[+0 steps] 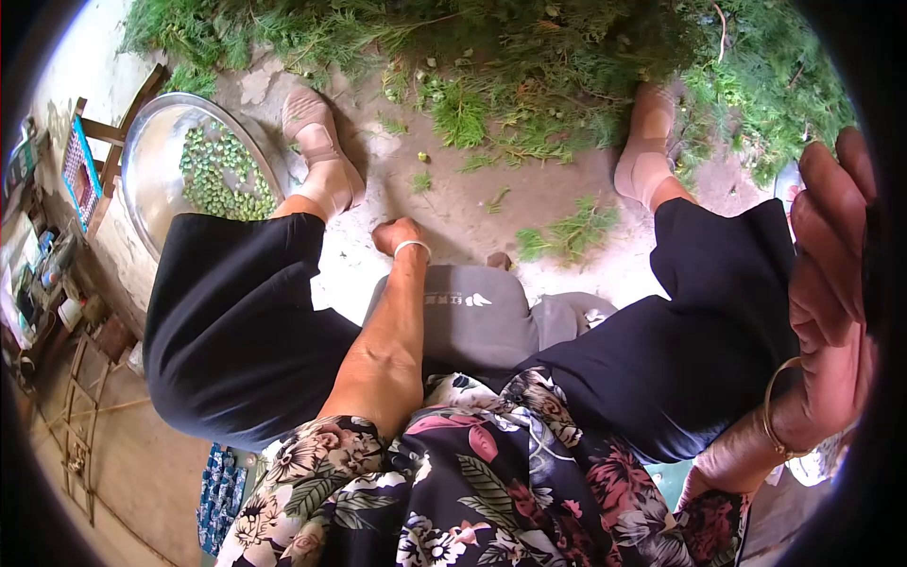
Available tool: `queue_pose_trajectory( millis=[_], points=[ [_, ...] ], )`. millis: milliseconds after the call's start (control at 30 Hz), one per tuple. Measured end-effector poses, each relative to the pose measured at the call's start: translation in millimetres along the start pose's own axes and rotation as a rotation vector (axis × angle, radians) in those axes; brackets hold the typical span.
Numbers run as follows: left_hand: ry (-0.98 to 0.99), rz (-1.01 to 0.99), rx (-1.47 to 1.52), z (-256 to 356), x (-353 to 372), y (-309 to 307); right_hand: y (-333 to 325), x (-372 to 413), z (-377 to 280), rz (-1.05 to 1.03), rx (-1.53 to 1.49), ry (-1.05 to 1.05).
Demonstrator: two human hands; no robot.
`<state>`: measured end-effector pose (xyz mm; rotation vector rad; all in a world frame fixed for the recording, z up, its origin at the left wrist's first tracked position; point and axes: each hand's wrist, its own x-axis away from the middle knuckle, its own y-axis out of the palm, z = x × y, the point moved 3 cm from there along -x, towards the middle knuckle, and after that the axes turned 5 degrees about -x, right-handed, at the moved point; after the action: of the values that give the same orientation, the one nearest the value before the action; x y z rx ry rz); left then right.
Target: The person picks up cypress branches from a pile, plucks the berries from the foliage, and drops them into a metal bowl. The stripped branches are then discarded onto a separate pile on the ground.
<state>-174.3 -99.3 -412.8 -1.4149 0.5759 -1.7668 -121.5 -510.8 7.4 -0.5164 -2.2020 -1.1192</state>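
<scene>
My left hand (398,236), with a white bangle at the wrist, reaches down between my knees above the floor. Its fingers are curled closed, and whatever may be in them is hidden. Just below it, a grey padded cloth item (472,312) with white print lies between my legs. Up at the right edge, close to the camera, is my right hand (831,246), its fingers stretched upward and partly cut off by the dark rim. No object shows in it. To the left of my left foot stands a wide metal basin (151,156) holding many small green cones (225,175).
Leafy evergreen branches (529,57) are heaped beyond my feet, with loose sprigs (572,231) on the floor. A small wooden chair (90,170) with a blue-edged woven seat stands left of the basin. Assorted clutter (47,265) lines the far left, above a wooden frame (80,425).
</scene>
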Motion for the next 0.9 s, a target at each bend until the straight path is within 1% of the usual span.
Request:
queue_pose_trajectory(
  millis=[167,200,267,300,367,400,433,500,533,600,633,700,733,767,833,867,900],
  points=[
    [0.752,-0.33,-0.25,27.7,3.2,38.1,-1.4,4.3,-1.5,-0.001,0.001,-0.007],
    [0.754,-0.332,-0.247,35.7,11.5,46.3,-2.0,4.5,-1.6,-0.001,0.003,-0.01],
    [0.9,-0.443,-0.23,64.3,50.3,62.9,-2.2,7.0,-1.8,-0.006,0.005,-0.018],
    [0.905,-0.447,-0.224,71.8,65.8,61.9,-2.8,7.8,-2.1,-0.006,0.005,-0.023],
    [1.443,-0.325,-0.613,82.8,100.8,60.7,-3.2,9.4,-2.8,-0.006,0.011,-0.033],
    [1.538,-0.253,-0.65,79.6,97.9,65.8,-4.1,10.4,-2.4,-0.006,0.01,-0.039],
    [1.54,-0.254,-0.649,75.8,92.7,68.9,-5.4,10.3,-3.2,-0.003,0.013,-0.04],
    [1.653,-0.166,-0.656,70.9,86.8,73.2,-5.9,11.0,-3.9,-0.005,0.02,-0.05],
    [1.653,-0.166,-0.654,69.1,74.4,80.3,-6.4,11.0,-4.0,-0.009,0.031,-0.048],
    [1.133,-0.488,-0.488,68.3,37.9,98.3,-6.7,10.9,-3.4,-0.03,0.01,-0.027],
    [1.133,-0.489,-0.485,79.0,48.5,93.2,-6.3,11.1,-3.8,-0.036,0.004,-0.02],
    [0.687,-0.681,-0.1,113.2,88.8,74.1,-4.9,11.2,-3.9,0.003,0.059,0.005],
    [0.718,-0.76,-0.024,125.8,104.6,71.1,-4.7,11.4,-3.0,0.015,0.078,0.013],
    [0.719,-0.76,-0.024,136.8,117.3,70.3,-5.8,12.4,0.2,0.017,0.048,-0.018],
    [0.863,-0.856,-0.073,156.0,140.7,81.5,-6.2,12.2,0.2,0.019,0.019,-0.052],
    [0.863,-0.859,-0.073,159.3,144.1,90.6,-5.9,11.3,-0.9,0.017,0.045,-0.029],
    [0.994,-0.843,-0.185,162.7,149.9,101.4,-5.4,11.2,-0.3,0.018,0.059,-0.017]
  ],
)
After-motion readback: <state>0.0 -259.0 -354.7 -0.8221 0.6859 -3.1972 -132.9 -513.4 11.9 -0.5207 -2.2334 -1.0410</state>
